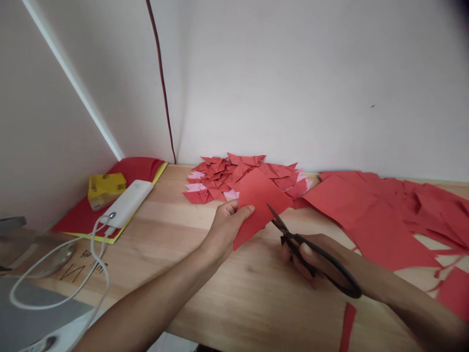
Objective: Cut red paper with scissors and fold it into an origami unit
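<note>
Between its thumb and fingers, my left hand (229, 227) grips a red sheet of paper (258, 195), held up over the table. My right hand (311, 256) is closed around black-handled scissors (280, 222). Their blades point up and left at the sheet's lower right edge, with one blade across its face; whether they are cutting I cannot tell. Behind the sheet lies a pile of folded red and pink paper pieces (216, 171) against the wall.
Red paper sheets (381, 215) spread over the table's right side, with a narrow red strip (348, 325) near the front. At left, a white power bank (132, 203) with white cables and a yellow-wrapped item (106, 188) rest on red and yellow sheets (78, 217).
</note>
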`<state>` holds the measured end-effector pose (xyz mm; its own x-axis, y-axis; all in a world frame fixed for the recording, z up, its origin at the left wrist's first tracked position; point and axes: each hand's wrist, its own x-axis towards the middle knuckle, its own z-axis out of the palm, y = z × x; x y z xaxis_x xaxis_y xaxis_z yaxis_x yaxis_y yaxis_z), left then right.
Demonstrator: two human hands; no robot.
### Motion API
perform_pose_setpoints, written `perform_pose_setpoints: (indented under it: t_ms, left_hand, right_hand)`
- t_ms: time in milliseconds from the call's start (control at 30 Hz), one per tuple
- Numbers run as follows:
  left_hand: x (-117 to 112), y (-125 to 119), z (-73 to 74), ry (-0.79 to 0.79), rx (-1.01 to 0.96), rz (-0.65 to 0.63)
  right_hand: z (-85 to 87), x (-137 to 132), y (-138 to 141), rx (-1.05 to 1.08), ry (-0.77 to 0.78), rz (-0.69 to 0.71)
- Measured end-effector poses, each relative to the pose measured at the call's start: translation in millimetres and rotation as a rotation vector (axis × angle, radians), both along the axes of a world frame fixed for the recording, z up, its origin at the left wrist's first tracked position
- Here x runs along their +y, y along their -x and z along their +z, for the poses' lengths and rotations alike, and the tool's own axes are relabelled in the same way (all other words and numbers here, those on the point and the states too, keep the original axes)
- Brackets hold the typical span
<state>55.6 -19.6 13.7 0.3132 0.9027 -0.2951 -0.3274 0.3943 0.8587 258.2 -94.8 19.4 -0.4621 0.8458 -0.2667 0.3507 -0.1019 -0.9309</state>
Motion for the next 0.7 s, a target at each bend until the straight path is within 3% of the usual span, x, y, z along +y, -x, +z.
perform_pose_setpoints:
  t_ms: [300, 700]
  left_hand:
    - [-2.7, -3.0, -4.0, 0.001, 0.062, -0.011]
    - [-3.7, -1.9, -1.1, -0.012, 0.040, -0.014]
  right_hand:
    - [-10.9, 0.2, -3.0, 0.008, 0.006, 0.003]
    - [-5.0, -4.4, 4.6, -0.045, -0.016, -0.039]
